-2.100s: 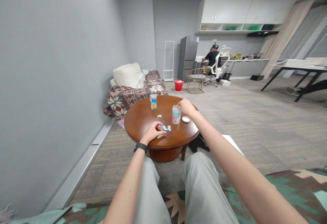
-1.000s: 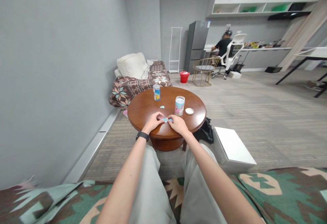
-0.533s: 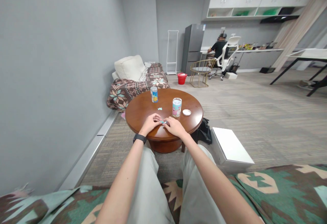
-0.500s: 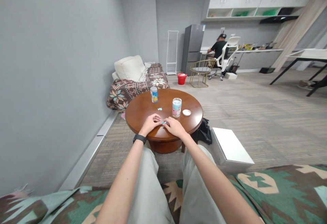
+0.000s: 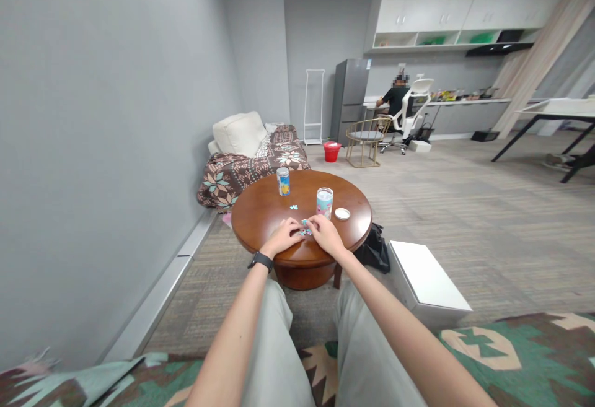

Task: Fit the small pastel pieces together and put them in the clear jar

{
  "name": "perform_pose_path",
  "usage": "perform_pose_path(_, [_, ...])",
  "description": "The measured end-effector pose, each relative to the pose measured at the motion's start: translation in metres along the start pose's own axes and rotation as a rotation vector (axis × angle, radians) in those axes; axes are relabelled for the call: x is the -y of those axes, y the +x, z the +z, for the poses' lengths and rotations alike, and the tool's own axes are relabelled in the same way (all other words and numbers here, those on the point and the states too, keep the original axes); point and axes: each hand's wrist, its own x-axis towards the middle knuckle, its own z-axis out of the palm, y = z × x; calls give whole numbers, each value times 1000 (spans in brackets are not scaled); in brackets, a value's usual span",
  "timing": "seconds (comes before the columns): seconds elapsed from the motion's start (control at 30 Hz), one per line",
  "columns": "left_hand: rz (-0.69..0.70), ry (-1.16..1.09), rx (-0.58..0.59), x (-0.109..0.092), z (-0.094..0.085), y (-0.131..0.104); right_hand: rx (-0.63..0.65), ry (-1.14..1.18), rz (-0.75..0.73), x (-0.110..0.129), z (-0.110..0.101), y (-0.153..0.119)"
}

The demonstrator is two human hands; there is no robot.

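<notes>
Small light-blue pieces, which look like jigsaw puzzle pieces, lie near the front of the round table between my hands. My left hand, with a black band at the wrist, rests beside them, fingers curved and thumb apart from the index finger. My right hand pinches a blue puzzle piece at its fingertips. Farther back lies another small cluster of puzzle pieces. Just beyond my right hand stands a clear-topped canister with a pink and blue print, partly hidden by that hand. Its round lid lies to the right.
A blue and yellow printed can stands toward the back of the wooden table. A white box and black bag are on the floor at right. A person sits at the far counter.
The view has tilted up slightly. My hands have moved a little apart over the pieces, and the right fingers now raise a piece toward the canister side.
</notes>
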Motion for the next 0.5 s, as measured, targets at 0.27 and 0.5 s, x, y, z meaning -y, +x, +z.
perform_pose_path(0.27, [-19, 85, 12, -4, -1, -3, -260, -208, 92, 3, -70, 61])
perform_pose_path(0.5, [-17, 67, -6, -8, -2, -3, 85, -351, 93, -4, -88, 85])
